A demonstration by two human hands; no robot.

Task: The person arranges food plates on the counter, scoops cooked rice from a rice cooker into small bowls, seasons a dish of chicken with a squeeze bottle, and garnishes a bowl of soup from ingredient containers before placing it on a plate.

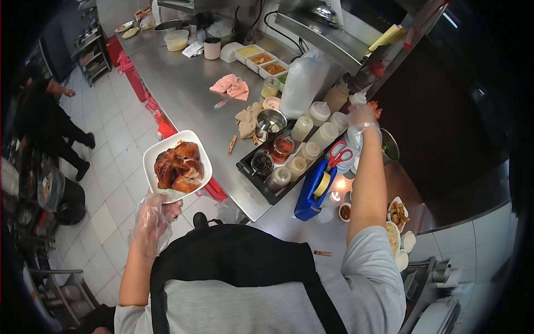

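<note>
Head view, only angle going. Glazed, browned meat pieces (181, 164) piled in a white dish (161, 143), left of centre in the frame. Square-ish with rounded corners, so no real long axis to speak of, just turned a bit askew.

Key relation, at a guess: dish directly above the left grip (153, 220) in the frame and a touch to the right. Left grip pinching the lower rim, gloved in thin clear plastic, some fingers tucked under and hard to make out. Seen against the edge of the steel worktop (189, 100) and the tiled floor (108, 122), so probably held out in the air rather than set down.

Right grip (364, 118) way off in the upper right, well apart from the dish, with a black tray (256, 186) of squeeze bottles (322, 136) in between. Also gloved. Stretched out past the bottle tops, right beside something orange-red (375, 108), too small to name. Can't tell whether spread or pressed together, or holding anything.

Nearer one to the dish? Left, no contest. From the right grip, dish off toward the lower left, across the tray. Along the tray's lower-right side: blue tape dispenser (308, 195) with red-handled scissors (332, 161) at its upper end.
</note>
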